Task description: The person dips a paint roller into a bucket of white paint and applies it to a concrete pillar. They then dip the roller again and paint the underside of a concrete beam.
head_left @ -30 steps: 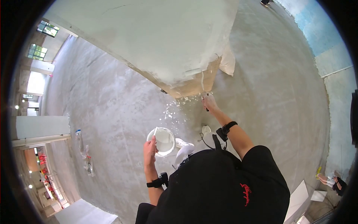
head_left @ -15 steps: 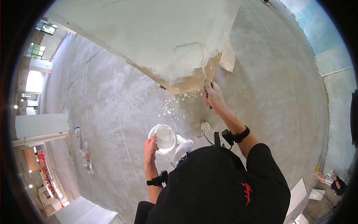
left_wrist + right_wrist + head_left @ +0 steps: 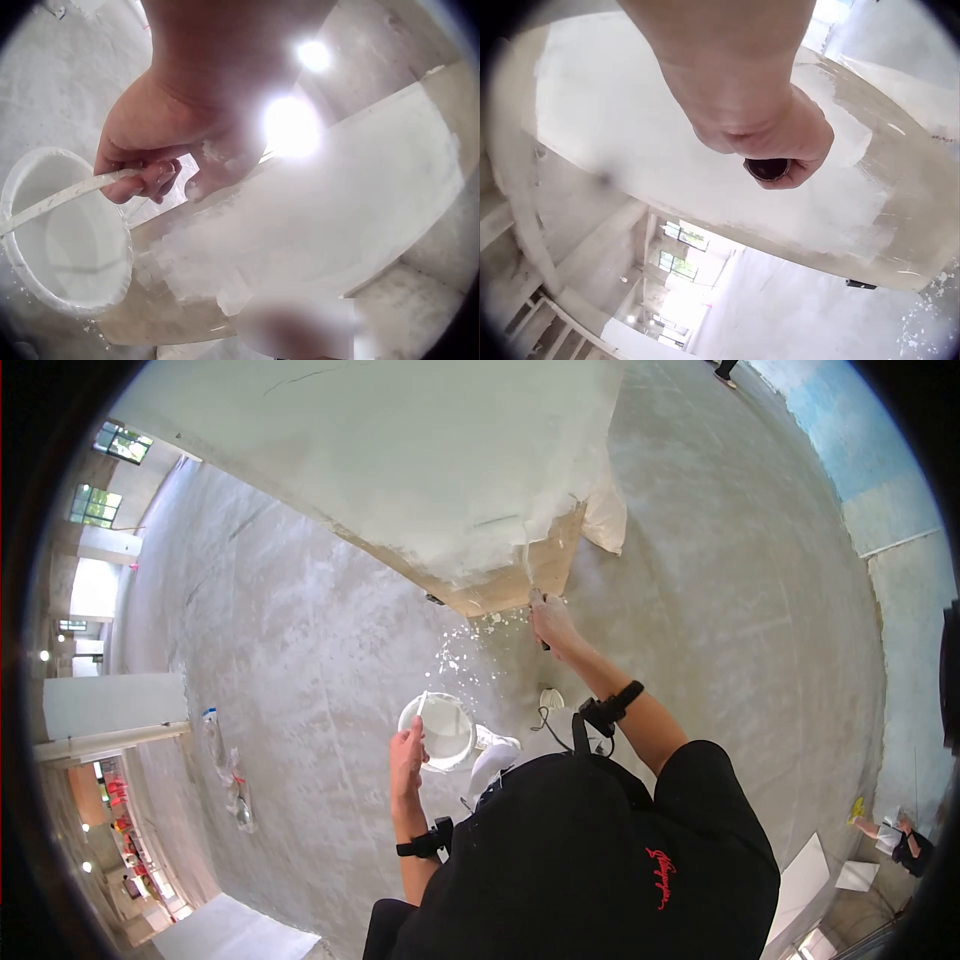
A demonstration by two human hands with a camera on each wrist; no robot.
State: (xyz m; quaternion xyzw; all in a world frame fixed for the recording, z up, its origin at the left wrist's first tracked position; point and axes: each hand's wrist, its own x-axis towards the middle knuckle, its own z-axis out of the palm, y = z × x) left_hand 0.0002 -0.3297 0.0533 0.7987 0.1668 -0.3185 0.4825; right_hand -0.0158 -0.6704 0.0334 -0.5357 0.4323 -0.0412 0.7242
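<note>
My left hand (image 3: 407, 758) grips the thin white handle (image 3: 67, 199) of a white bucket (image 3: 82, 308), which has whitish liquid inside. The handle arcs from the curled fingers across the bucket's opening to its rim. My right hand (image 3: 556, 626) is wrapped round the dark handle (image 3: 771, 169) of what looks like a paint roller, its pale rod (image 3: 530, 560) reaching up over the wall. The roller's head blends into the white coat, with only a thin dark line showing. In front stands the wall (image 3: 400, 460), coated whitish, with a bare tan strip (image 3: 490, 595) along its bottom.
White spatters (image 3: 460, 660) dot the grey floor between bucket and wall. A pale sack (image 3: 604, 520) leans by the wall's right edge. Plastic wrapping (image 3: 235, 780) lies at left. White boards (image 3: 798, 890) and another person (image 3: 895, 840) are at lower right.
My right hand and the roller went up the wall, then came back down and a little left. My left hand and the bucket stayed nearly in place.
</note>
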